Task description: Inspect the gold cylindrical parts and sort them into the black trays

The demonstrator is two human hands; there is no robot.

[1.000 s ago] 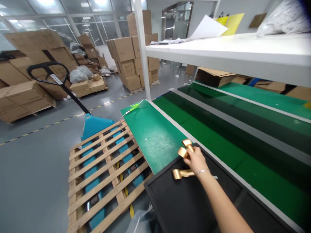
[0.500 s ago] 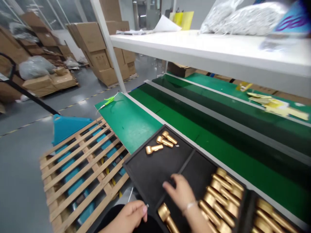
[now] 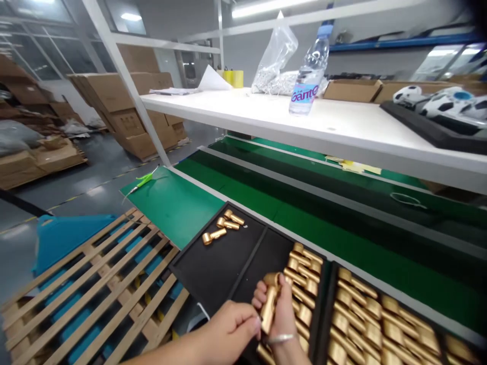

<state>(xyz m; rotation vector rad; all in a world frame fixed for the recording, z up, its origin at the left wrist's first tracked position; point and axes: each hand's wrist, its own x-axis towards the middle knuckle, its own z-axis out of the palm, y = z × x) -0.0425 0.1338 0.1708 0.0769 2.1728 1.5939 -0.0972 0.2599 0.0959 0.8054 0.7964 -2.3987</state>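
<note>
Gold-coloured metal fitting with a cylindrical head and straight stem [image 3: 268, 310]: off the black tray [image 3: 203, 268] and held over it, head uppermost, stem slanting down. The right hand [image 3: 285, 310], wearing a bracelet [image 3: 280, 338], is wrapped around it. The left hand [image 3: 233, 327] has its fingers curled, thumb and forefinger at the stem's lower end; whether they grip it cannot be told. Both hands are therefore judged occupied at one piece. Three similar gold fittings [image 3: 217, 234] lie apart in the far compartment; closely packed gold fittings [image 3: 302, 281] lie beside the right hand.
</note>
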